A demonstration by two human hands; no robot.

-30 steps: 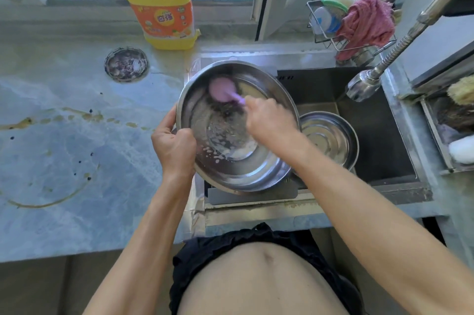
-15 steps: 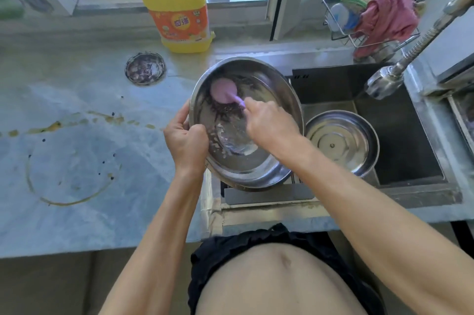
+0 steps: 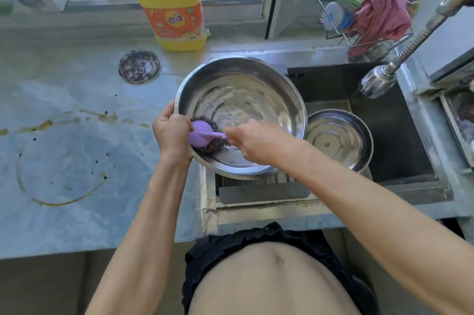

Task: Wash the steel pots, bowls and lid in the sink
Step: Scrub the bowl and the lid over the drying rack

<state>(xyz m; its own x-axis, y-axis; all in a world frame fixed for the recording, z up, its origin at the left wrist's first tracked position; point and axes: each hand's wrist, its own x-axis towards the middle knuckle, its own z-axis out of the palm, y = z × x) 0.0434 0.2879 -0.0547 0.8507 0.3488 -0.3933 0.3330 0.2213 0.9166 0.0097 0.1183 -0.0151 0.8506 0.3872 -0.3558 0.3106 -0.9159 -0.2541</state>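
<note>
Scrubber's swung from twelve to eight o'clock in the big round steel bowl (image 3: 241, 99) — right hand (image 3: 259, 141) gripping the purple-handled wire scourer (image 3: 205, 135), left hand (image 3: 171, 132) clamping the rim, so scrubbing's nearly full circle.

Left hand (image 3: 171, 133) with fingers curled, thumb uppermost, forearm extended up from lower left. Right hand (image 3: 252, 142) closed in a pinching grasp, knuckles up, forearm crossing in from lower right.
</note>
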